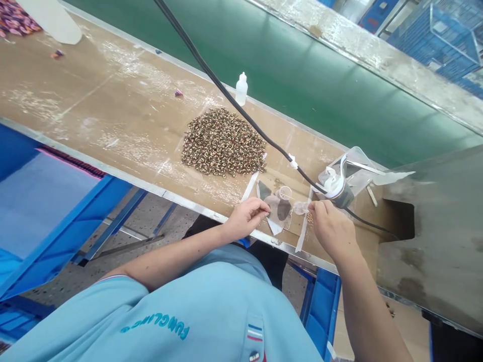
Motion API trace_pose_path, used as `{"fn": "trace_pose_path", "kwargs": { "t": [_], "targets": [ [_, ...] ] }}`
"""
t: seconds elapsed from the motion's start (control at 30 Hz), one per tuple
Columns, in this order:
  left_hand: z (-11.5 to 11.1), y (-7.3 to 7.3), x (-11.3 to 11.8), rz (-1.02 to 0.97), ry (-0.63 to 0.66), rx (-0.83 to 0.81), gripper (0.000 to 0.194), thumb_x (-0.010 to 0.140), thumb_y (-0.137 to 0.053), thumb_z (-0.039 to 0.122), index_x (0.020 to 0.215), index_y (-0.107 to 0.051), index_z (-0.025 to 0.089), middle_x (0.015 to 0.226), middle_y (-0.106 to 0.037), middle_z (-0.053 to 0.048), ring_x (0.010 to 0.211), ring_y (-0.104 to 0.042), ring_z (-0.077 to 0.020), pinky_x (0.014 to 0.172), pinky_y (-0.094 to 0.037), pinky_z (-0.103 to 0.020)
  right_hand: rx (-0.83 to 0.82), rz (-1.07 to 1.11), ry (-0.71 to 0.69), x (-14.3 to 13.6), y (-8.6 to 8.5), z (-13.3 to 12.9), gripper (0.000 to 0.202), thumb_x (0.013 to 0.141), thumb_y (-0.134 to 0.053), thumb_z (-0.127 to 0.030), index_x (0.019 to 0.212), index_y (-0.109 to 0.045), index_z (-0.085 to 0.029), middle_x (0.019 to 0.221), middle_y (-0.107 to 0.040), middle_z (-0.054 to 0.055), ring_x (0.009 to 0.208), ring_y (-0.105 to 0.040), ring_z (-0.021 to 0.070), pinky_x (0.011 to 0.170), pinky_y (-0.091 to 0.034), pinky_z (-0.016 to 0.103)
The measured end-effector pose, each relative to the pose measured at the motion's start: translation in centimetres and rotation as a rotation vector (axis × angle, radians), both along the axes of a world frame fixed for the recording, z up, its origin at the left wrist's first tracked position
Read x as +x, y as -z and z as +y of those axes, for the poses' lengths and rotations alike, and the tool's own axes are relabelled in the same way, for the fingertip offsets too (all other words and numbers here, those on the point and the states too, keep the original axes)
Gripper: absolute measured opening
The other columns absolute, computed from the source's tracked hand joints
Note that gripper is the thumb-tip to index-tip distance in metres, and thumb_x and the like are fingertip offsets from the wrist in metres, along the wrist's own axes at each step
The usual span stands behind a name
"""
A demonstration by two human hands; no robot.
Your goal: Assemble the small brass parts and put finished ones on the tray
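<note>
My left hand [247, 217] is over the bench's near edge, thumb and fingertips pinched together; whatever they hold is too small to make out. By its fingertips lies a worn sheet [274, 207] with a dark stain, and a small clear round cup [284, 193] stands on its far side. My right hand [334, 226] is also closed in a pinch, its fingertips beside a small clear round dish [300, 208]. I cannot tell whether they grip the dish or something smaller. Tiny light-coloured beads [309, 217] lie just under that hand.
A large heap of small gold-and-dark pieces [223, 143] covers the bench's middle. Behind it stands a white squeeze bottle [242, 89]. A black cable [226, 93] hangs across the view to a holder with white tissue [334, 183]. Grey metal housing [433, 241] borders the right side.
</note>
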State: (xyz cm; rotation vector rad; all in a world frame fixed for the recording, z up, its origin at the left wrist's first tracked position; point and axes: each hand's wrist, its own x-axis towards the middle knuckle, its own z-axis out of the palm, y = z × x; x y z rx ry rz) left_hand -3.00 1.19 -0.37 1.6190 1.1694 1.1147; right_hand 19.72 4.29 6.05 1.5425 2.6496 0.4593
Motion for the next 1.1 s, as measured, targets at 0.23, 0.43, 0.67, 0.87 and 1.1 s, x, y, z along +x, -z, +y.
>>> {"fn": "trace_pose_path", "kwargs": {
  "t": [0.23, 0.43, 0.67, 0.87, 1.1],
  "targets": [
    [0.0, 0.0, -0.1, 0.013, 0.003, 0.007, 0.01, 0.083, -0.052, 0.017, 0.083, -0.061, 0.017, 0.083, -0.065, -0.005, 0.08, -0.061, -0.0138, 0.074, -0.048, -0.026, 0.006, -0.014, -0.039, 0.0, -0.1, 0.0, 0.032, 0.096, -0.032, -0.026, 0.075, -0.055, -0.018, 0.069, -0.053, 0.004, 0.059, -0.047, 0.0133, 0.053, -0.022, 0.028],
    [0.0, 0.0, -0.1, 0.021, 0.01, 0.005, 0.01, 0.083, -0.052, 0.018, 0.084, -0.062, 0.017, 0.084, -0.065, -0.005, 0.079, -0.061, -0.0138, 0.072, -0.049, -0.025, -0.013, 0.009, -0.038, 0.0, 0.1, 0.0, 0.03, 0.095, -0.032, -0.024, 0.077, -0.055, -0.017, 0.07, -0.053, 0.004, 0.058, -0.045, 0.0133, 0.053, -0.021, 0.028],
    [0.0, 0.0, 0.0, -0.031, -0.003, -0.051, 0.009, 0.082, -0.054, 0.018, 0.083, -0.062, 0.017, 0.085, -0.065, -0.006, 0.08, -0.061, -0.0145, 0.075, -0.05, -0.028, -0.015, 0.081, 0.02, 0.1, -0.3, -0.3, 0.03, 0.095, -0.033, -0.026, 0.079, -0.057, -0.017, 0.071, -0.054, 0.004, 0.057, -0.045, 0.0125, 0.052, -0.021, 0.027],
    [0.1, -0.7, 0.4, -0.506, 0.038, -0.499, 0.012, 0.077, -0.063, 0.023, 0.083, -0.06, 0.014, 0.074, -0.065, -0.002, 0.069, -0.063, -0.0107, 0.071, -0.052, -0.026, -0.072, 0.41, 0.167, -0.4, -0.4, -1.7, 0.028, 0.093, -0.035, -0.035, 0.082, -0.055, -0.02, 0.081, -0.058, 0.004, 0.062, -0.051, 0.0132, 0.05, -0.028, 0.025],
    [-0.2, -1.6, 1.6, -0.774, 0.083, -0.814, 0.027, 0.066, -0.077, 0.028, 0.079, -0.06, 0.012, 0.065, -0.064, 0.001, 0.064, -0.064, -0.009, 0.065, -0.051, -0.022, -0.212, 0.767, 0.104, -3.0, 1.5, -3.8, 0.02, 0.092, -0.04, -0.034, 0.08, -0.051, -0.022, 0.075, -0.057, 0.001, 0.068, -0.054, 0.014, 0.059, -0.04, 0.025]
  ]
}}
